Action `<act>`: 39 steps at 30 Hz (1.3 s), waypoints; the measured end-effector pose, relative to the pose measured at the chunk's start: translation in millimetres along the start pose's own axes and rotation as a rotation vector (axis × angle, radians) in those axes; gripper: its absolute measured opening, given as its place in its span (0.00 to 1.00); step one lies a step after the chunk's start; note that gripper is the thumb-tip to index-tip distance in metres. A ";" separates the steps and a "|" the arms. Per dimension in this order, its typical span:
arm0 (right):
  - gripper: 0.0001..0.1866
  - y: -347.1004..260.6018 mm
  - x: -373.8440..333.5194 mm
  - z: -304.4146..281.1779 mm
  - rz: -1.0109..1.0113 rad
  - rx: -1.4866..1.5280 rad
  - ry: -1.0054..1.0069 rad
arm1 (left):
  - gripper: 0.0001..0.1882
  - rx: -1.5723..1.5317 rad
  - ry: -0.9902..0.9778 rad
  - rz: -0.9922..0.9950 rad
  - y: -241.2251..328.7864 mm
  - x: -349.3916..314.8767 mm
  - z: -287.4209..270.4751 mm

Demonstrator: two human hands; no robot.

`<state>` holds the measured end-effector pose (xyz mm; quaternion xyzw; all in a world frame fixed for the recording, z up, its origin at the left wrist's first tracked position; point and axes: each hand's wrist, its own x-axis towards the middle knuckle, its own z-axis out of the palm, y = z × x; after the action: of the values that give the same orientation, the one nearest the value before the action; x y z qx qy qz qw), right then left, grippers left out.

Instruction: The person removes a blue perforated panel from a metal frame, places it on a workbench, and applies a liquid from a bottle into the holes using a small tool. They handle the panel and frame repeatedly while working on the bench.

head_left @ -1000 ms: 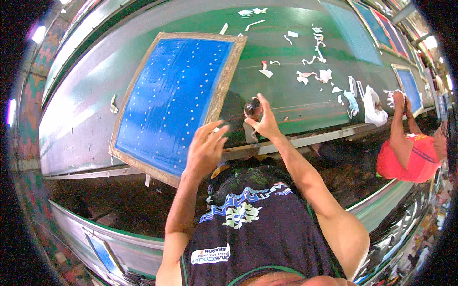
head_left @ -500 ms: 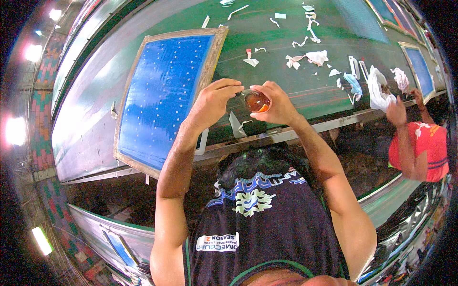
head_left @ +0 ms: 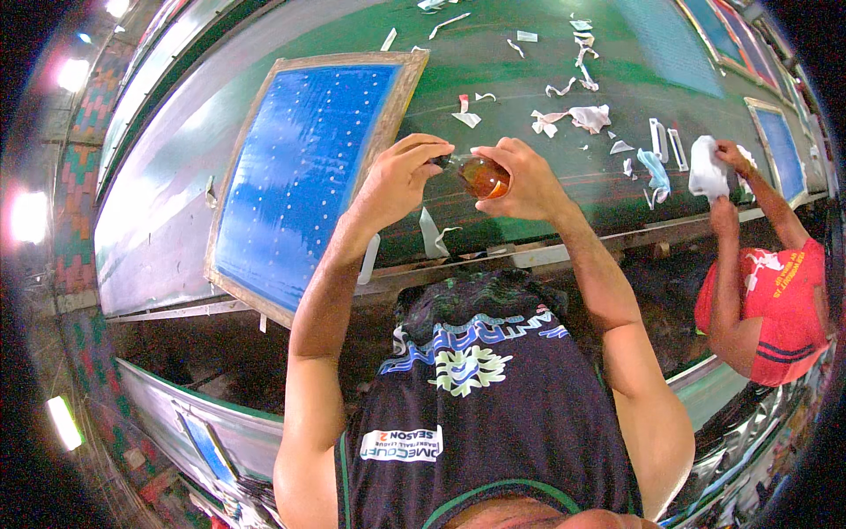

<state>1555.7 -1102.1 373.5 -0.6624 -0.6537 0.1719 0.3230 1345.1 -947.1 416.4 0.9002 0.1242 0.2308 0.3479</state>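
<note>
Bottle [head_left: 483,179] now more side-on, neck [head_left: 454,165] leftward, in grip of right hand [head_left: 526,181], left hand [head_left: 394,181] around cap [head_left: 438,162]

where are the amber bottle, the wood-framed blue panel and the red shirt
amber bottle [head_left: 483,181], head view, its rounded body
wood-framed blue panel [head_left: 295,172], head view, its blue face
red shirt [head_left: 762,319], head view, middle of its fabric

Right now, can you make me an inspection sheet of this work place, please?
Surface: long green table, glossy.
Things in hand: amber bottle, see-through, tilted sideways.
Clutter: white scraps scattered about; crumpled light-blue piece at right.
Hands: left hand has its fingers pinching the bottle's narrow end; right hand grips its body.
Cables: nothing clearly seen.
Surroundings: wood-framed blue panel on the table at left; co-worker in red holding something white at right.
</note>
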 end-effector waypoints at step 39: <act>0.48 74.6 -32.5 111.8 0.232 0.099 0.606 | 0.13 -1.158 0.072 -0.904 -187.3 -53.2 104.9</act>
<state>1536.6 -1106.4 236.6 -0.7370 -0.4389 0.0342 0.5130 1340.0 -891.0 202.5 0.4251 0.3526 0.1228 0.8246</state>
